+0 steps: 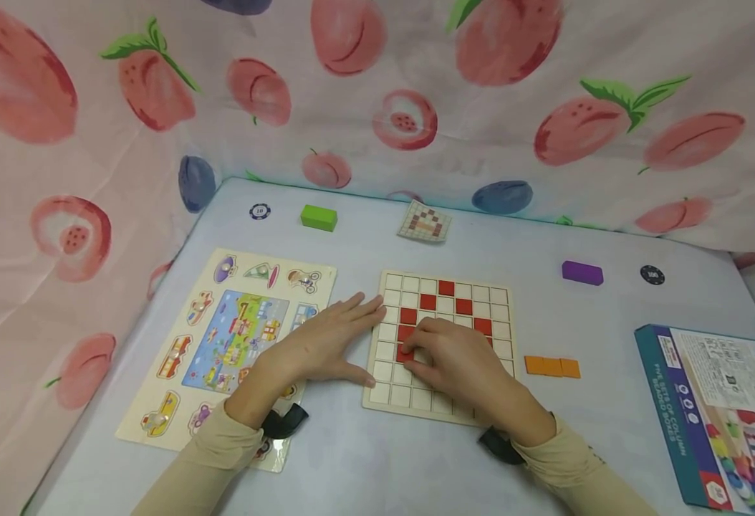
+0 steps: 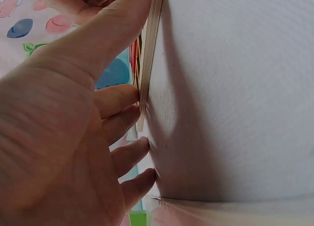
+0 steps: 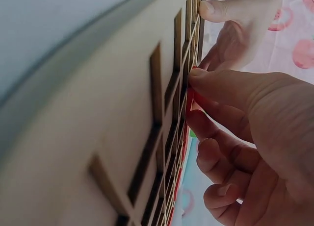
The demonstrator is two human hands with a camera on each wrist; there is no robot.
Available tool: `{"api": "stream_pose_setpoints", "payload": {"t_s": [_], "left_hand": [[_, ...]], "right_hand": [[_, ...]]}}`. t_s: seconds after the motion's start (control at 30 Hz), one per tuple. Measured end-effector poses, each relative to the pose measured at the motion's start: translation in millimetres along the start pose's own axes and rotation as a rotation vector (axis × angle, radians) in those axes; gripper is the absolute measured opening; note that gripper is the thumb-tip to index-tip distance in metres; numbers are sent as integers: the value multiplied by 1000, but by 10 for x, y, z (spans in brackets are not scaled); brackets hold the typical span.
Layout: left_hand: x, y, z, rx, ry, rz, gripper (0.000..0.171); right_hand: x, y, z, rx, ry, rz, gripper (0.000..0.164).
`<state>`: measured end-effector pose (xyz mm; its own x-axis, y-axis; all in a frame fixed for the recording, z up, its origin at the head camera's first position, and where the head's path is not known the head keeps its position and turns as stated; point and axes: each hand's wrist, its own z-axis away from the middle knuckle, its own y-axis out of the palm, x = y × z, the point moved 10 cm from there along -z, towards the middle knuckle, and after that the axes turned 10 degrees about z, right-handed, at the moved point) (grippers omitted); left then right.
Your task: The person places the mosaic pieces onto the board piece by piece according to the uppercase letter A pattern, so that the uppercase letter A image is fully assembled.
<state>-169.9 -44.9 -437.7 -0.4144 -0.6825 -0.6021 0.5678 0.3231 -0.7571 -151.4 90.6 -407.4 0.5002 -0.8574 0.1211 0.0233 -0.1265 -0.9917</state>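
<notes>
A wooden grid board (image 1: 416, 399) lies in front of me, with several red square tiles (image 1: 445, 288) set in its cells in an arch-like pattern. My right hand (image 1: 461, 362) is over the middle of the board, its thumb and index finger pinching a red tile (image 1: 405, 354) at a cell on the left side. In the right wrist view the tile's red edge (image 3: 190, 96) shows between the fingertips. My left hand (image 1: 319, 345) rests with fairly straight, spread fingers against the board's left edge. Part of the board is hidden beneath the right hand.
Left of the board lies a vehicle puzzle (image 1: 236, 340). Behind stand a green block (image 1: 319, 218), a patterned card (image 1: 424, 221) and a chip (image 1: 260, 211). On the right are orange tiles (image 1: 551, 366), a purple block (image 1: 582, 272), a black chip (image 1: 652, 274) and a boxed set (image 1: 680, 423).
</notes>
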Motion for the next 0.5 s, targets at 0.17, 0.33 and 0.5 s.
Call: {"api": "stream_pose_setpoints", "payload": {"t_s": [0.17, 0.33, 0.5], "left_hand": [[7, -4, 0, 4, -8, 3, 111], [3, -3, 3, 2, -8, 6, 111], [9, 6, -7, -1, -6, 5, 111]], "right_hand": [[-3, -17, -14, -26, -11, 4, 16], [-15, -17, 0, -22, -13, 17, 16], [-95, -42, 92, -3, 11, 7, 21]]}}
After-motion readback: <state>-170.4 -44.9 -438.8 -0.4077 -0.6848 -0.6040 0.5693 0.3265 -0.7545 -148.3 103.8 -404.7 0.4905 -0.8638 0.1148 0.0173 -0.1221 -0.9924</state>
